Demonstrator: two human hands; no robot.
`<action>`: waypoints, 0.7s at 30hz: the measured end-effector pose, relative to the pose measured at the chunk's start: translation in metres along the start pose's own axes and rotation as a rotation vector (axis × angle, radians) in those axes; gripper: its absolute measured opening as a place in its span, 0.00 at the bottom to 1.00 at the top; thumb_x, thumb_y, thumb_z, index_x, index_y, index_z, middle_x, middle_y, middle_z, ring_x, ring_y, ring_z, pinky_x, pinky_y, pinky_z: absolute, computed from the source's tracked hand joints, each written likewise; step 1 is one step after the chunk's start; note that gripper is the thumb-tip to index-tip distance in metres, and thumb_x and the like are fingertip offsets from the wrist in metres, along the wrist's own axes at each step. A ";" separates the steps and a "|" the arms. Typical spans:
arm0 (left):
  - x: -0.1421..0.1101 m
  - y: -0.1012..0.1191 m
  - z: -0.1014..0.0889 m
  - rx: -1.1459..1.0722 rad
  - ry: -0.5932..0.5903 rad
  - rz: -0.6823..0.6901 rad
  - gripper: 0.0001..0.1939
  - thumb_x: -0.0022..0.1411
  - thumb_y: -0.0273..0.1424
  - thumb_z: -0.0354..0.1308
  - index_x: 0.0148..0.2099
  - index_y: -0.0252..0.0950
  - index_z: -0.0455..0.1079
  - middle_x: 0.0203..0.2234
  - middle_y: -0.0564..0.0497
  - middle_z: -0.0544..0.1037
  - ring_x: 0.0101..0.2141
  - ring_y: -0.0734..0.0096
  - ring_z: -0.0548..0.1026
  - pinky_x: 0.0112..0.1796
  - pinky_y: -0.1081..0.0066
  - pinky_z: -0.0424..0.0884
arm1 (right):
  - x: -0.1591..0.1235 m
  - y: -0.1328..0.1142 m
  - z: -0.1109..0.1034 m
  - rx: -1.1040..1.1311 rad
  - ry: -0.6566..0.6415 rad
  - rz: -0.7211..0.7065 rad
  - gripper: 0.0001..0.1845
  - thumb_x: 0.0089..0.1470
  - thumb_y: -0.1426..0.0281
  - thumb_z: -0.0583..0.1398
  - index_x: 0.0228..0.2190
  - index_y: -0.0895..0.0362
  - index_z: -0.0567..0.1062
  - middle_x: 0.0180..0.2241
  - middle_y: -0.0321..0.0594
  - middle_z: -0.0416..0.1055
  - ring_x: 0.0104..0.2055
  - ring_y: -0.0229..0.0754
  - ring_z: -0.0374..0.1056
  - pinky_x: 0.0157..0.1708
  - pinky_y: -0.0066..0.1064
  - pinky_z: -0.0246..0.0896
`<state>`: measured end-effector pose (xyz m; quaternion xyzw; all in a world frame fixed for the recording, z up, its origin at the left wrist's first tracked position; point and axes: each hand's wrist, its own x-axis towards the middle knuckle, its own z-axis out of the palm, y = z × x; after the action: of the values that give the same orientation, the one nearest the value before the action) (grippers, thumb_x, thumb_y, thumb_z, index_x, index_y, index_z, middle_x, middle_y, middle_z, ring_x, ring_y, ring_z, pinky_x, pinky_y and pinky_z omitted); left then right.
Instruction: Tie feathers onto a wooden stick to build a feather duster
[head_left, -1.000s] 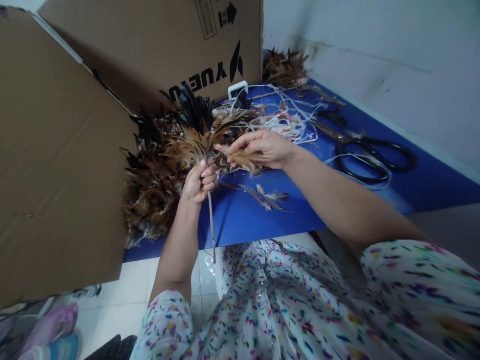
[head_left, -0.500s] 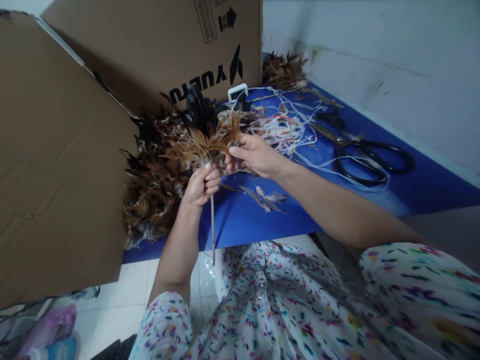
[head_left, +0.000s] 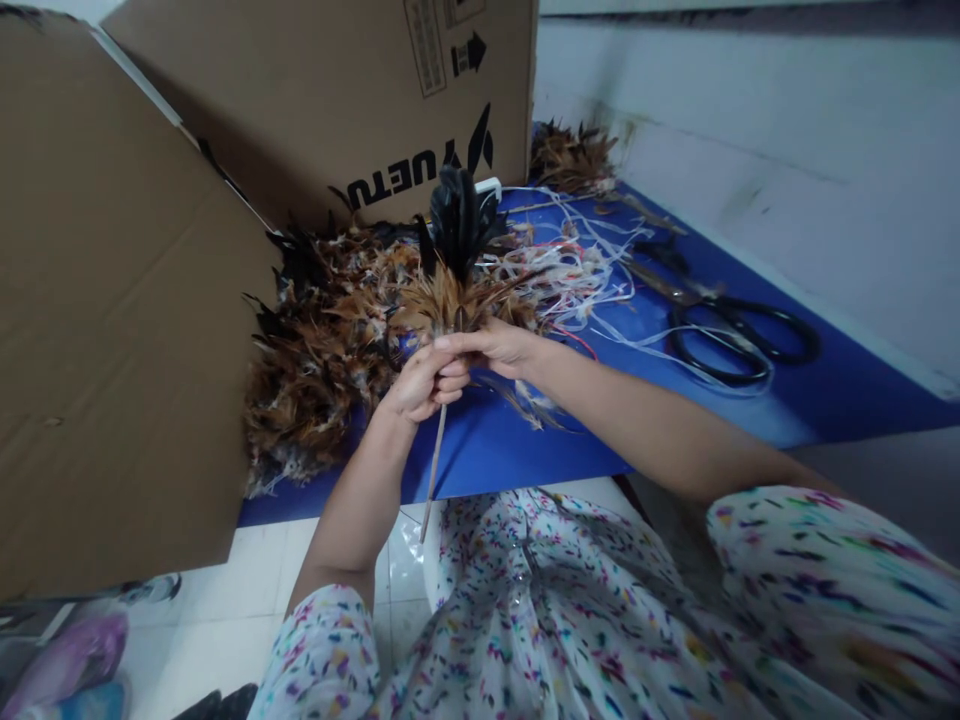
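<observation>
My left hand (head_left: 426, 383) grips a thin wooden stick (head_left: 433, 472) whose upper end carries a tuft of brown and black feathers (head_left: 454, 262). The stick's lower end hangs past the table edge. My right hand (head_left: 501, 347) presses against the feather bundle just above my left fingers, pinching the feather bases against the stick. Both hands meet over the near part of the blue table (head_left: 525, 440). A heap of loose brown and black feathers (head_left: 315, 350) lies on the table just left of my hands.
A large cardboard box (head_left: 322, 100) and its open flap (head_left: 112, 300) stand at the left and back. Tangled white and red plastic strips (head_left: 577, 270) and black scissors (head_left: 739, 335) lie on the right. More feathers (head_left: 570, 155) sit by the wall. Shoes (head_left: 67, 660) are on the floor.
My right hand moved left from holding a separate tuft of feathers and now presses them onto the stick beside my left hand. The feather bundle has tipped more upright.
</observation>
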<state>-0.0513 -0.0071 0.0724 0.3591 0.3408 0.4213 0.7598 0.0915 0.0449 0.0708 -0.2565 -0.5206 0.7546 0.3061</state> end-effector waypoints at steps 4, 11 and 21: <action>-0.001 -0.003 0.006 0.013 -0.082 -0.021 0.21 0.52 0.38 0.68 0.31 0.35 0.57 0.18 0.62 0.53 0.14 0.88 0.50 0.13 0.86 0.44 | 0.003 -0.006 -0.002 0.058 -0.098 0.072 0.22 0.31 0.57 0.72 0.19 0.60 0.72 0.17 0.32 0.65 0.22 0.31 0.58 0.23 0.26 0.53; -0.002 -0.005 0.008 -0.004 -0.137 -0.059 0.19 0.54 0.39 0.67 0.33 0.35 0.59 0.19 0.62 0.53 0.14 0.88 0.49 0.13 0.87 0.45 | 0.000 -0.009 0.006 0.029 0.089 0.033 0.16 0.37 0.63 0.67 0.16 0.58 0.68 0.14 0.29 0.60 0.19 0.31 0.54 0.20 0.26 0.50; 0.001 -0.002 0.014 -0.064 -0.043 -0.136 0.15 0.67 0.38 0.50 0.35 0.31 0.66 0.22 0.52 0.68 0.14 0.85 0.57 0.11 0.85 0.50 | -0.006 -0.008 0.011 -0.129 0.304 -0.099 0.12 0.42 0.65 0.64 0.17 0.58 0.69 0.14 0.31 0.65 0.16 0.31 0.58 0.15 0.24 0.50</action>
<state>-0.0388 -0.0107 0.0776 0.3196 0.3347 0.3716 0.8048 0.0892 0.0357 0.0824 -0.3608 -0.5277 0.6560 0.4012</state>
